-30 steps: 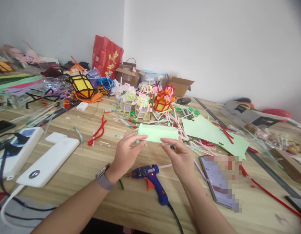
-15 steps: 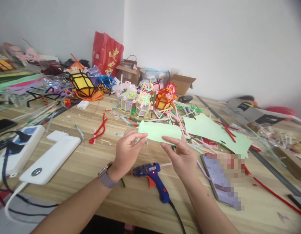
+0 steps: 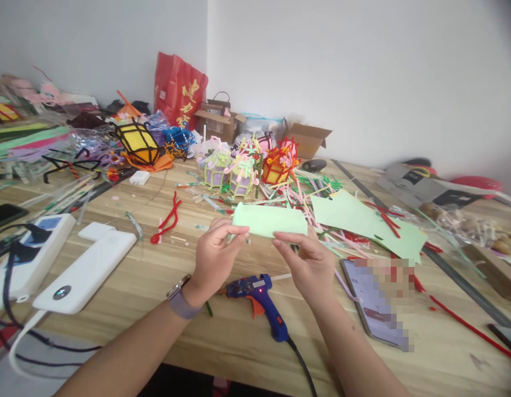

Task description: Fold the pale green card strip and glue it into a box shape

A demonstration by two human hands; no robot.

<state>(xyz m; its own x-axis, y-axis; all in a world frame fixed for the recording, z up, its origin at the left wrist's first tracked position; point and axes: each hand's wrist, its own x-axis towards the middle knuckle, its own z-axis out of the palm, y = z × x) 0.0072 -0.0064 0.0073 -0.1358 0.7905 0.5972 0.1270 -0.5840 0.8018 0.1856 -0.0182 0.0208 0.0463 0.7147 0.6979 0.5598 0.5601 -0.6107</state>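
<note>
A light green sheet of paper or thin foam (image 3: pixel 270 219), curled along its length, is held up above the table between my two hands. My left hand (image 3: pixel 217 251) pinches its left end between thumb and fingers. At the right end, my right hand (image 3: pixel 307 264) grips the lower edge with thumb and forefinger. Below the hands a blue glue gun (image 3: pixel 266 303) lies on its side, its small red light lit and its nozzle pointing left. A larger cut green sheet (image 3: pixel 363 220) rests on the table to the right.
Small pipe-cleaner lanterns (image 3: pixel 243 179) stand behind the hands, beside loose pipe cleaners. On the left lie a white power bank (image 3: pixel 90 273) and a power strip (image 3: pixel 36 253). A phone (image 3: pixel 369 309) lies on the right. Cardboard boxes (image 3: pixel 307 140) and a red bag (image 3: pixel 179 91) are at the back.
The held green piece has tipped slightly, so its curled front face shows more evenly. Both hands keep their grip almost in place; the whole view has shifted slightly.
</note>
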